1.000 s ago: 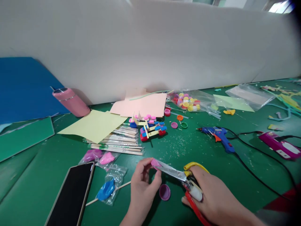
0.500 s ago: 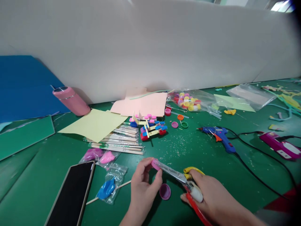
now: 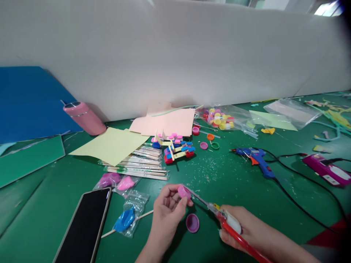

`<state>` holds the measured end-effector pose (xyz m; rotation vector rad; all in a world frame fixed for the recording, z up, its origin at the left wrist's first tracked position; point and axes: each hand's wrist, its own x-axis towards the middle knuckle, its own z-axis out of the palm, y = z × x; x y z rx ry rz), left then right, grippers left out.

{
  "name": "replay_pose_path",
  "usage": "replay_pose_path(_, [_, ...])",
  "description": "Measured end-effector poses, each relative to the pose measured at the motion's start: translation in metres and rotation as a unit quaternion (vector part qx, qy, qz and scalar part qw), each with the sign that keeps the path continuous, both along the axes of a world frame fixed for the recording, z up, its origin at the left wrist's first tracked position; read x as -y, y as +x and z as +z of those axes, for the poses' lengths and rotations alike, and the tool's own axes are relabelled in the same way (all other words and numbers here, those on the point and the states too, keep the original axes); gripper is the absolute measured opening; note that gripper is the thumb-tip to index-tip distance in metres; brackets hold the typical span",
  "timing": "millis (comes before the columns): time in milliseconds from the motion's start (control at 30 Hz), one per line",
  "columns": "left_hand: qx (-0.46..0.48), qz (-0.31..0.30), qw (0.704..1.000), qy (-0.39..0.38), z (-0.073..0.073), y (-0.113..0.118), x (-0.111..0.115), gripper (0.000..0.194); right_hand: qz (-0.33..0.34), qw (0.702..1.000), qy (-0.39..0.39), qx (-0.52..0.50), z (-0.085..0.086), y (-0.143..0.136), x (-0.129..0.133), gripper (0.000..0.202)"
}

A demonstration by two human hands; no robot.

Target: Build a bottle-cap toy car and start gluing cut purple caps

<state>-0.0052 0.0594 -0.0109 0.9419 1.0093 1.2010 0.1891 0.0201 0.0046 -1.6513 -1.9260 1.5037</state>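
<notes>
Between thumb and fingers my left hand [image 3: 169,212] pinches a small pink cap [image 3: 184,192], held above the table. My right hand [image 3: 241,226] is wrapped round the handles of scissors [image 3: 233,232] with red and yellow grips. Their blades point up and left, and the tips touch or nearly touch the cap's rim; the exact contact is too small to tell. A purple cap [image 3: 192,223] lies on the table just below the blades, between my hands.
A phone [image 3: 83,226] and bagged blue clay [image 3: 124,219] lie left. Wrapped sticks [image 3: 137,164] and small colourful models [image 3: 178,150] stand beyond. A blue glue gun [image 3: 255,157] with its cable is right, near a purple power strip [image 3: 327,170]. A pink bottle [image 3: 86,118] leans back left.
The scissors have turned so their blades look narrower, and my right hand has shifted slightly right and down. The pink cap has tilted in my left hand's fingers.
</notes>
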Motion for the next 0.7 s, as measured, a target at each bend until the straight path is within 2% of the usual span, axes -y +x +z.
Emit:
replay_pose_path(167, [0.005,0.023,0.999,-0.024,0.000,0.000,-0.001,0.016,-0.064,0.991,0.017,0.117,0.015,-0.008,0.000,0.021])
replay_pose_path(267, [-0.016,0.040,0.998,-0.034,-0.001,0.000,-0.002,0.017,-0.069,0.984,0.033,0.163,0.020,-0.011,0.001,0.026])
replay_pose_path(400, [-0.053,0.070,0.996,-0.017,-0.003,0.003,-0.001,0.018,-0.069,0.978,0.077,0.182,0.011,-0.006,0.002,0.034])
replay_pose_path(533, [-0.055,0.090,0.994,0.012,-0.006,0.006,0.002,0.017,-0.100,0.974,0.114,0.168,-0.001,0.003,-0.001,0.030])
replay_pose_path(600, [-0.052,0.089,0.995,0.015,-0.008,0.006,0.002,0.016,-0.114,0.972,0.112,0.174,-0.001,0.004,-0.002,0.030])
replay_pose_path(700, [-0.059,0.093,0.994,0.013,-0.010,0.007,0.002,0.016,-0.098,0.975,0.088,0.178,0.007,-0.001,-0.003,0.026])
